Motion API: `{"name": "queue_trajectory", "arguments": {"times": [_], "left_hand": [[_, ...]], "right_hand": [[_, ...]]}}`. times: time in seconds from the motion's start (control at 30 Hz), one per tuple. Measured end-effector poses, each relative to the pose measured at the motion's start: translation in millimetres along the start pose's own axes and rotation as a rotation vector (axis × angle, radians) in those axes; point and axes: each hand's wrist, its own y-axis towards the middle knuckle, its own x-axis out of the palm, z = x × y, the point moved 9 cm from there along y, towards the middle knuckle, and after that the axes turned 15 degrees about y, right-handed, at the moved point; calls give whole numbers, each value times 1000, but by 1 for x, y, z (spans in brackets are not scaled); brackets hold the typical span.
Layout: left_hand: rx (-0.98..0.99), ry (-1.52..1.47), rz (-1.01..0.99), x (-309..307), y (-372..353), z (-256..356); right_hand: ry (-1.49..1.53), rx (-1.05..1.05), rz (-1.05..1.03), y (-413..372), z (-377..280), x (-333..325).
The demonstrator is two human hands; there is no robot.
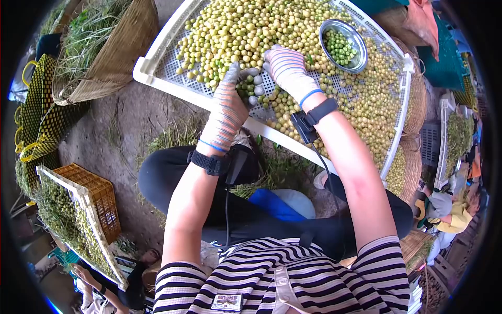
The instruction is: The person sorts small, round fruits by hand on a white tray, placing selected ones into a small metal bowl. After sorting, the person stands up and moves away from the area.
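Observation:
Both hands wear striped knit gloves with grey fingertips, over a white plastic tray (pixel 175 91) heaped with small round yellow-green fruits (pixel 246 31). My left hand (pixel 230 104) is near the tray's front edge, its fingers curled around a few darker green fruits (pixel 243 86). To its right, my right hand (pixel 286 67) lies low over the fruits with its fingers bent inward. Whatever is at its fingertips is hidden. A shiny metal bowl (pixel 360 59) of green fruits (pixel 339 47) rests on the heap beyond the right hand.
On the left are a woven basket (pixel 112 52) of grass stalks, a yellow-black woven bag (pixel 39 94) and another fruit tray (pixel 102 240) by an orange crate (pixel 107 204). Other people sit at lower left and far right. My bent knees are under the front tray.

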Motion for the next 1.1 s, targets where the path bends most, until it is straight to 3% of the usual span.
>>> {"name": "queue_trajectory", "arguments": {"times": [0.07,0.13,0.2,0.33,0.37,0.4,0.47,0.63,0.73,0.9,1.0,1.1], "left_hand": [[3,-3,53,-3,-3,-1],[6,10,36,-5,-1,-2],[-48,6,56,-6,0,-6],[-47,-59,86,-3,-1,-8],[-25,-97,-2,4,0,-6],[-25,-94,-3,5,0,-8],[-30,-56,38,1,2,-11],[52,-16,90,-8,10,-17],[64,-10,101,-7,6,-17],[130,-66,-17,4,6,-7],[149,33,-7,11,2,-4],[120,93,-64,17,1,-6]], "right_hand": [[-47,-6,61,6,-2,-3],[33,88,-47,6,8,-5],[394,185,-64,-6,14,-19],[991,-176,-162,-28,-23,-27],[1058,-50,-293,-38,-31,-25],[1060,-50,-290,-43,-32,-26],[555,-59,-118,-45,-25,-41],[317,20,-183,-57,-38,-36],[263,73,-242,-51,-39,-27],[730,28,-173,-47,-19,-25],[518,-15,-38,-53,-16,-42],[523,-57,5,-58,-16,-45]]}}
